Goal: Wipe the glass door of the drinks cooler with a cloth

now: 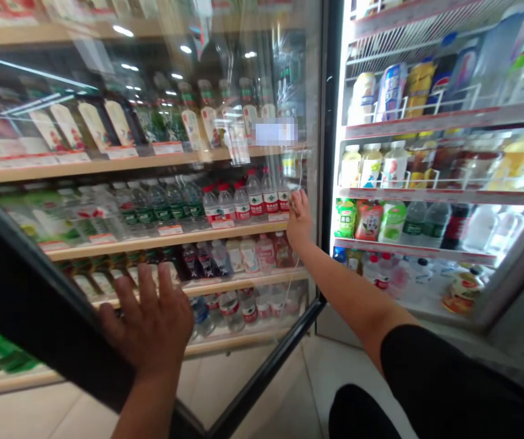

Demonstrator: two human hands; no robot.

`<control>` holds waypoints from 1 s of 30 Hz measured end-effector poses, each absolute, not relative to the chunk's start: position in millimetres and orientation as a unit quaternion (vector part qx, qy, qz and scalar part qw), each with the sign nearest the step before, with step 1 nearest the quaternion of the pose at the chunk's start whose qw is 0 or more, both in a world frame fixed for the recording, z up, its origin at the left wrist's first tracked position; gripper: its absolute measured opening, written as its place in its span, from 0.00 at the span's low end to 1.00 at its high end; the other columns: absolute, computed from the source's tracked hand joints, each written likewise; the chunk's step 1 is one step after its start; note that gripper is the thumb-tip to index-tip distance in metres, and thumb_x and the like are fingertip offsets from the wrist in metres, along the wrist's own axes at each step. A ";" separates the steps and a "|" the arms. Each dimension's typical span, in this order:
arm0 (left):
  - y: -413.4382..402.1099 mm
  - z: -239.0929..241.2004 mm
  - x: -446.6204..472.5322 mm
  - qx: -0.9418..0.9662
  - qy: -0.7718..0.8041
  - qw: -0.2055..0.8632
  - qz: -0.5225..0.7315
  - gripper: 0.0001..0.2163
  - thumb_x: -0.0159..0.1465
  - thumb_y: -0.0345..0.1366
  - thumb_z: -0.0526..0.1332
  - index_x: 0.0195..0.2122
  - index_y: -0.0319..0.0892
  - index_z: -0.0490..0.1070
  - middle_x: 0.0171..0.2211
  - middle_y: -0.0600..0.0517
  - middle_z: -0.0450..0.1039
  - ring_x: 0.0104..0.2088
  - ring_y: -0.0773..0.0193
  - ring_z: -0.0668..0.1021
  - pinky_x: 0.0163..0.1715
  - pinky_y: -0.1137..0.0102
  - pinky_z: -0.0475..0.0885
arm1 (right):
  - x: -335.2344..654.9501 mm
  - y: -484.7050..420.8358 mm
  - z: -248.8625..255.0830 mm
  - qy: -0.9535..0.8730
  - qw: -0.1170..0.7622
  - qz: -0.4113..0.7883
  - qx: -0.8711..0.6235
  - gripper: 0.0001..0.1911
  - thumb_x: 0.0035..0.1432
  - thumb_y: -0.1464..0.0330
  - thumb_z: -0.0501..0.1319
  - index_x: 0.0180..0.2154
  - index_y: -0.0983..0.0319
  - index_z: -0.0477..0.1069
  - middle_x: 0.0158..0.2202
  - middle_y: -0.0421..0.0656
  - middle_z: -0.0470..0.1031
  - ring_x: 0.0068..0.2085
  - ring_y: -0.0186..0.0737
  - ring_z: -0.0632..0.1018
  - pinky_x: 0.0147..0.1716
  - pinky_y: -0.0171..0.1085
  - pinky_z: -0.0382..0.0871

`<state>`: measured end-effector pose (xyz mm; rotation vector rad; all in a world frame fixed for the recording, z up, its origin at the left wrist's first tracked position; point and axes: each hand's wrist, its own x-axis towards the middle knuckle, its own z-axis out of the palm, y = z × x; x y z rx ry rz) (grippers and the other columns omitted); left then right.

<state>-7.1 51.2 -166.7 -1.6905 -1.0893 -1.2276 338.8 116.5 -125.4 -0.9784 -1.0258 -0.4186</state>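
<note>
A black-framed glass door (pixel 37 299), standing open, is met by the left hand (pixel 152 323), fingers spread wide. Through it, red-labelled water bottles (pixel 256 201) are seen on shelving (pixel 188 238). Near its right edge, the right hand (pixel 299 213) is placed, fingers bent; whether anything is held cannot be told. Alongside, a lit cooler (pixel 380 194) is stocked with drinks (pixel 369 221).

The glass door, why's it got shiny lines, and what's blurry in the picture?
Head view, left: bright streaks look like lights mirrored in the glass door; head view, right: the cooler glows brightly, some labels wash out, and yellow drinks near the edge look smeared.
</note>
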 end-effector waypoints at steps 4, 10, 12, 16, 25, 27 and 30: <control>51.0 -165.3 -7.1 -0.665 -0.430 0.370 -0.486 0.40 0.60 0.37 0.62 0.70 0.56 0.40 0.70 0.50 0.47 0.70 0.53 0.48 0.67 0.45 0.45 | 361.4 116.3 -139.4 -0.409 0.764 -0.131 -0.482 0.23 0.61 0.72 0.51 0.56 0.61 0.72 0.65 0.47 0.64 0.66 0.41 0.66 0.67 0.47 0.57; 52.5 -161.7 -6.1 -0.660 -0.428 0.360 -0.501 0.40 0.60 0.37 0.62 0.69 0.58 0.41 0.70 0.52 0.47 0.70 0.52 0.49 0.67 0.45 0.46 | 398.5 123.6 -115.1 -0.379 0.776 -0.115 -0.491 0.22 0.58 0.72 0.55 0.53 0.64 0.74 0.63 0.49 0.67 0.64 0.42 0.68 0.66 0.43 0.59; 52.4 -161.7 -6.4 -0.658 -0.427 0.367 -0.501 0.40 0.60 0.36 0.62 0.69 0.58 0.41 0.70 0.52 0.47 0.70 0.52 0.50 0.67 0.44 0.47 | 396.9 118.7 -137.8 -0.365 0.781 -0.103 -0.497 0.22 0.58 0.71 0.55 0.52 0.65 0.75 0.63 0.51 0.67 0.63 0.43 0.69 0.65 0.45 0.60; 51.7 -162.4 -7.6 -0.655 -0.425 0.380 -0.496 0.40 0.60 0.35 0.62 0.69 0.58 0.41 0.70 0.50 0.49 0.70 0.50 0.52 0.66 0.42 0.49 | 397.0 109.4 -182.5 -0.322 0.792 -0.068 -0.514 0.19 0.55 0.71 0.55 0.47 0.67 0.76 0.58 0.56 0.71 0.58 0.50 0.74 0.59 0.53 0.67; 55.1 -164.0 -11.0 -0.661 -0.407 0.406 -0.483 0.38 0.61 0.33 0.63 0.70 0.49 0.45 0.67 0.39 0.55 0.69 0.43 0.53 0.64 0.38 0.51 | 371.7 121.4 -76.9 -0.412 0.781 -0.140 -0.449 0.18 0.62 0.67 0.55 0.52 0.60 0.72 0.64 0.48 0.65 0.66 0.41 0.65 0.67 0.46 0.56; 55.1 -164.8 -11.6 -0.658 -0.408 0.408 -0.484 0.38 0.61 0.33 0.63 0.70 0.49 0.46 0.67 0.40 0.55 0.69 0.45 0.52 0.65 0.40 0.50 | 344.6 113.6 -77.1 -0.487 0.752 -0.173 -0.409 0.17 0.64 0.65 0.55 0.53 0.59 0.72 0.66 0.47 0.63 0.67 0.41 0.62 0.67 0.47 0.56; 55.2 -166.3 -11.6 -0.660 -0.412 0.398 -0.486 0.37 0.62 0.33 0.63 0.70 0.50 0.46 0.68 0.41 0.54 0.70 0.48 0.52 0.66 0.41 0.49 | 321.0 103.7 -81.4 -0.555 0.720 -0.190 -0.372 0.15 0.66 0.65 0.55 0.51 0.57 0.73 0.65 0.46 0.64 0.68 0.41 0.61 0.68 0.49 0.54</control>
